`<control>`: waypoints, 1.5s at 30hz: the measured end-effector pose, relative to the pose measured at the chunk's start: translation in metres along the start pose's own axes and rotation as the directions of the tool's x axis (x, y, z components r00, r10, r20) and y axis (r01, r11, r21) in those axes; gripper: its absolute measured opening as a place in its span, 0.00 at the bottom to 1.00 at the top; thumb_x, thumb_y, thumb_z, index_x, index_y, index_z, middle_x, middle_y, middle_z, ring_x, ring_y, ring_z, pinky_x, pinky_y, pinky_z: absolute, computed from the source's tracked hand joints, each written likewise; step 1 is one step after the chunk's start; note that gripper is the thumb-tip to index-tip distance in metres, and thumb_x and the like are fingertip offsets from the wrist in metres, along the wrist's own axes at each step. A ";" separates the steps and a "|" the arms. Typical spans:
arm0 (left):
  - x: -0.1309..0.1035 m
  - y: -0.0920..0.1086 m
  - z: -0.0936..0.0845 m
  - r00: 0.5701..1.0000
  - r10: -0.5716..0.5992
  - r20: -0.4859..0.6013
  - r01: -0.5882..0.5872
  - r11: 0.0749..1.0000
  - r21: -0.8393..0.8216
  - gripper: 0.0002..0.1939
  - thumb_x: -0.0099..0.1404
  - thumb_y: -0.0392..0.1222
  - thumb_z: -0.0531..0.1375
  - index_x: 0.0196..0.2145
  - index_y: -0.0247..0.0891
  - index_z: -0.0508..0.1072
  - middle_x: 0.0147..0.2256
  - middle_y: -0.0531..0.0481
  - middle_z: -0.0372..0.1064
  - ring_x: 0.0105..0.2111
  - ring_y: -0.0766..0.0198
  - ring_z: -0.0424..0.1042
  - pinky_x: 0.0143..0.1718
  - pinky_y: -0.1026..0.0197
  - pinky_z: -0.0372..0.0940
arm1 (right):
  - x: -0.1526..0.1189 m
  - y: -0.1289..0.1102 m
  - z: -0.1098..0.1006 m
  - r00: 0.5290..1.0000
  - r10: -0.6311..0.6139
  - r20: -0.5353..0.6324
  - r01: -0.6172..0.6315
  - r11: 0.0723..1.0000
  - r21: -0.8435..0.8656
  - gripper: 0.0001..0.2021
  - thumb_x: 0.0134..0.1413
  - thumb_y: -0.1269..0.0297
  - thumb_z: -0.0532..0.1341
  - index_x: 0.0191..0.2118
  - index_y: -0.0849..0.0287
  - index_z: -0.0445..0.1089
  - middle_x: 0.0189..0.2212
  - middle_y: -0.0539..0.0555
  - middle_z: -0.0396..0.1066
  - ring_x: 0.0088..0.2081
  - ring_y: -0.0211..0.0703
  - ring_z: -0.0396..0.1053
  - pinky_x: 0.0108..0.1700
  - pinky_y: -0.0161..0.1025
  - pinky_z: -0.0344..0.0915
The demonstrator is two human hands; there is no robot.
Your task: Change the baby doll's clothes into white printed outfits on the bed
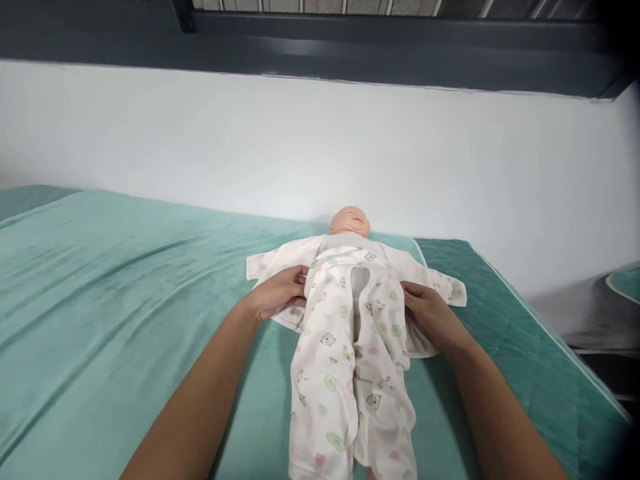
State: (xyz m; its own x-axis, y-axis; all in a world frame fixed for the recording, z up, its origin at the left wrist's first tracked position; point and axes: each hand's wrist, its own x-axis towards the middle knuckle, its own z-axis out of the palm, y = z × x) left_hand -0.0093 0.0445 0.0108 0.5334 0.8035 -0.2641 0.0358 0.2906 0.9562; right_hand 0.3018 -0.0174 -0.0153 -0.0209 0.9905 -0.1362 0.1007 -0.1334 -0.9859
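A baby doll (pixel 349 221) lies on its back with its head toward the wall. It wears a white long-sleeved top (pixel 295 257) with its sleeves spread wide and white split-crotch baby pants (pixel 327 373) printed with small animals and green patches. At the left side of the pants, near the waist, my left hand (pixel 280 293) is closed with its fingers bent against the cloth. My right hand (pixel 427 313) is closed at the opposite side, its fingertips partly hidden by the pants. The doll's hands are out of sight inside the sleeves.
A light green sheet (pixel 150 280) with creases covers the bed, and a darker quilted green pad (pixel 520 347) shows along the right. Behind the doll rises a white wall (pixel 225 140), under a dark window frame (pixel 320 50) with bars.
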 end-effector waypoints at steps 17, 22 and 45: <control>-0.004 -0.017 0.012 0.995 0.039 -0.092 -0.045 0.996 -0.072 0.14 0.52 0.34 0.64 0.39 0.38 0.70 0.38 0.51 0.71 0.35 0.69 0.71 0.36 0.66 0.67 | -0.006 -0.006 0.005 0.999 -0.029 -0.042 0.027 0.998 -0.062 0.19 0.42 0.44 0.69 0.33 0.54 0.73 0.22 0.49 0.69 0.25 0.41 0.64 0.25 0.37 0.59; -0.004 -0.016 0.014 0.994 0.026 -0.103 -0.030 0.999 -0.036 0.14 0.53 0.33 0.62 0.39 0.39 0.69 0.38 0.52 0.71 0.34 0.69 0.71 0.32 0.68 0.66 | -0.005 -0.006 0.005 1.000 -0.017 -0.021 0.016 0.999 -0.035 0.18 0.44 0.46 0.68 0.34 0.54 0.74 0.23 0.50 0.70 0.26 0.41 0.65 0.26 0.38 0.61; -0.002 -0.014 0.018 0.982 0.027 -0.187 -0.005 0.993 0.119 0.11 0.50 0.39 0.63 0.33 0.37 0.72 0.28 0.51 0.69 0.30 0.64 0.70 0.30 0.63 0.64 | -0.004 -0.009 0.007 0.997 -0.010 0.080 -0.009 0.973 0.229 0.12 0.45 0.59 0.71 0.36 0.54 0.73 0.31 0.49 0.72 0.31 0.40 0.68 0.35 0.37 0.65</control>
State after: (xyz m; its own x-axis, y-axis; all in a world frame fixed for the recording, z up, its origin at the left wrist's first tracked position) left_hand 0.0043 0.0294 0.0005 0.3667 0.8941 -0.2570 0.1337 0.2227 0.9657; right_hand 0.2937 -0.0209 -0.0068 -0.1019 0.9857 -0.1340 -0.1294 -0.1466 -0.9807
